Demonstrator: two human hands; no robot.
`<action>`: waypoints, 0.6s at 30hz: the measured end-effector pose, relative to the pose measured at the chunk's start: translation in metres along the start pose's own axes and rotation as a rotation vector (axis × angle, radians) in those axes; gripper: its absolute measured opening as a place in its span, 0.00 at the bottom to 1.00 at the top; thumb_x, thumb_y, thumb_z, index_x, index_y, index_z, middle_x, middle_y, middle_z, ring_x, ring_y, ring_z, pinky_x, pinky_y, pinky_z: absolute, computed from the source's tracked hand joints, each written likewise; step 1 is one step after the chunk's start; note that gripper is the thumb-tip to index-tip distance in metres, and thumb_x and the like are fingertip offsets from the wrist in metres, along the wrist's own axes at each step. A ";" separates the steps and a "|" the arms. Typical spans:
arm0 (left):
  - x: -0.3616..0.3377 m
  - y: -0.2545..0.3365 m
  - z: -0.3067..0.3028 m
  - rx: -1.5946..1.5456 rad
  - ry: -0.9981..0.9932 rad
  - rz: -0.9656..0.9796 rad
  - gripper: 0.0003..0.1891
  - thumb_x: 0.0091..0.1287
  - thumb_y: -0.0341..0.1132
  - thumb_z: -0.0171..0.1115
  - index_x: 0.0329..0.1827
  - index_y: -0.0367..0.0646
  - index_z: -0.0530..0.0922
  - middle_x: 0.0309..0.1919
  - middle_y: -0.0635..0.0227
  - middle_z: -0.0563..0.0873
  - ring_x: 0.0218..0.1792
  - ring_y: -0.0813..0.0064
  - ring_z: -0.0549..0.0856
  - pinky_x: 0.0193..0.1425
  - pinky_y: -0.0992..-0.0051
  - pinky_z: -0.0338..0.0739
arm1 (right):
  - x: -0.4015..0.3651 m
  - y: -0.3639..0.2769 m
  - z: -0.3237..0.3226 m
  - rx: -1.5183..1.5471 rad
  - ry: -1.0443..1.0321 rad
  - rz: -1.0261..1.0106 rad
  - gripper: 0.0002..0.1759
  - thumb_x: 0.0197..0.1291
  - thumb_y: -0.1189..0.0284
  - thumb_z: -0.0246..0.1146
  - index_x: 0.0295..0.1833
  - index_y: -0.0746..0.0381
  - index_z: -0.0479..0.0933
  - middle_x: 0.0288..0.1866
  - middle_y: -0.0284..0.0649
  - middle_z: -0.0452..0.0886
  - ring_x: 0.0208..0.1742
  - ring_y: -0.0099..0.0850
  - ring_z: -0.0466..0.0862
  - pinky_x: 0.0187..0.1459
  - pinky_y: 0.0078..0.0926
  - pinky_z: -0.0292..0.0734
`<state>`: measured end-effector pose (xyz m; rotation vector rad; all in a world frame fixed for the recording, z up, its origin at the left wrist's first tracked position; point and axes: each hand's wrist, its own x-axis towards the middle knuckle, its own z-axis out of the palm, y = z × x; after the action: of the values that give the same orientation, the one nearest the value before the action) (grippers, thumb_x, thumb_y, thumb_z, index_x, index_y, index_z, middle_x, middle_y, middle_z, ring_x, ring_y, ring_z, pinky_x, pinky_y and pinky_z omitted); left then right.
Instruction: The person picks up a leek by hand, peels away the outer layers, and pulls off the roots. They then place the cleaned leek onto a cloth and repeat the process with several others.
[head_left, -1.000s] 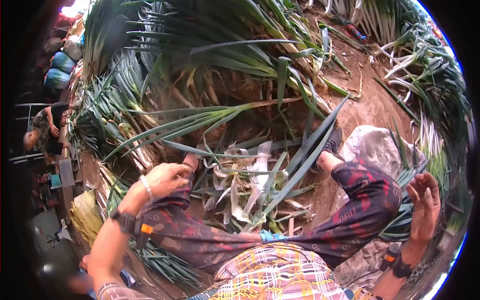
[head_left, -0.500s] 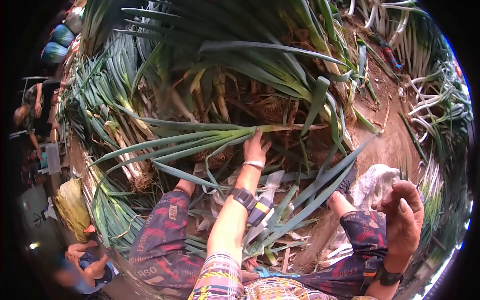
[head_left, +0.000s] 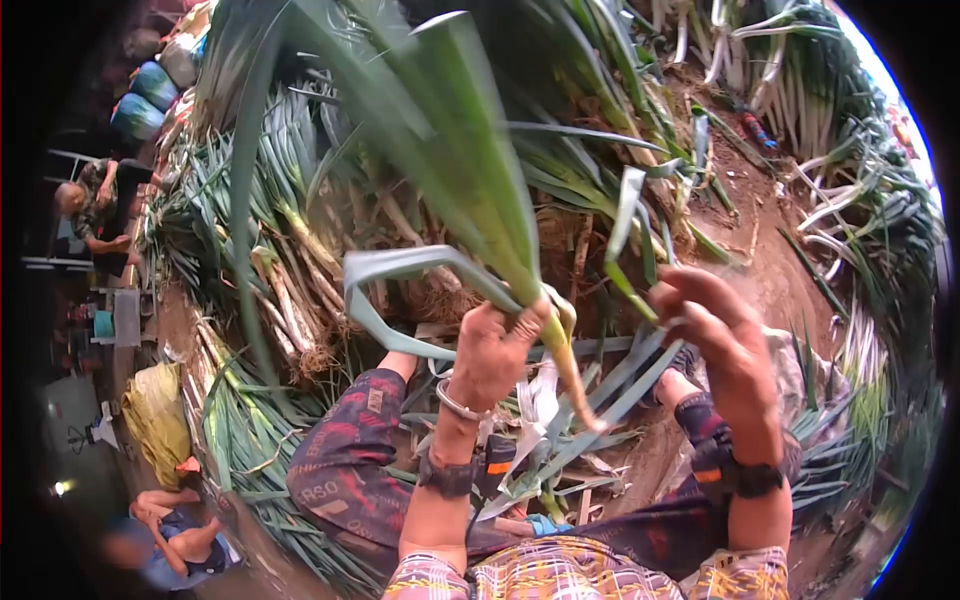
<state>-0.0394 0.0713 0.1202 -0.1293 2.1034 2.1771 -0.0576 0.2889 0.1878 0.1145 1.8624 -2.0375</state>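
My left hand (head_left: 495, 350) grips a large leek (head_left: 470, 170) by its pale stalk and holds it up in front of me, its long green leaves fanning toward the top left and its root end pointing down right. My right hand (head_left: 715, 345) is raised beside the stalk with curled fingers, close to a bent leaf, and I cannot tell whether it touches it. Both wrists carry dark bands. My knees in patterned trousers (head_left: 345, 460) are spread below.
Heaps of leeks (head_left: 260, 250) lie ahead and to the left on bare brown soil (head_left: 770, 240). Trimmed leaves and peelings (head_left: 545, 430) pile between my feet. More white-stalked leeks (head_left: 860, 150) lie right. Other people sit at the left edge (head_left: 95, 205) and lower left (head_left: 170, 525).
My left hand reached forward to the leek lying on the pile, closed on its stalk and lifted it toward me. My right hand rose from my right knee toward the stalk.
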 end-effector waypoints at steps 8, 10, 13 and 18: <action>-0.059 0.041 0.060 0.362 -0.107 0.088 0.09 0.63 0.34 0.55 0.41 0.37 0.72 0.22 0.53 0.79 0.25 0.54 0.82 0.30 0.65 0.74 | -0.012 0.012 0.016 0.203 -0.151 -0.052 0.19 0.57 0.70 0.66 0.53 0.65 0.74 0.43 0.32 0.79 0.42 0.18 0.78 0.43 0.17 0.75; -0.066 0.046 0.067 0.427 -0.061 0.063 0.10 0.64 0.33 0.54 0.43 0.36 0.71 0.24 0.55 0.80 0.26 0.59 0.83 0.31 0.67 0.75 | -0.016 0.011 0.012 0.219 -0.148 -0.089 0.18 0.57 0.71 0.65 0.53 0.65 0.74 0.43 0.32 0.80 0.41 0.18 0.78 0.43 0.17 0.75; -0.071 0.046 0.074 0.482 -0.023 0.024 0.11 0.64 0.30 0.51 0.47 0.35 0.71 0.28 0.59 0.83 0.30 0.71 0.85 0.33 0.73 0.77 | -0.019 0.016 0.008 0.233 -0.151 -0.144 0.16 0.57 0.72 0.65 0.51 0.66 0.75 0.41 0.32 0.80 0.39 0.18 0.78 0.42 0.16 0.75; -0.068 -0.004 0.064 -0.063 -0.111 -0.204 0.11 0.64 0.30 0.48 0.47 0.35 0.71 0.34 0.63 0.82 0.32 0.73 0.85 0.37 0.73 0.81 | -0.025 0.016 0.000 0.090 -0.159 -0.253 0.13 0.57 0.74 0.65 0.47 0.66 0.76 0.37 0.32 0.81 0.36 0.17 0.77 0.39 0.16 0.74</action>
<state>0.0297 0.1343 0.1283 -0.2131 1.8744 2.0817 -0.0289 0.2934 0.1801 -0.2648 1.7623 -2.2242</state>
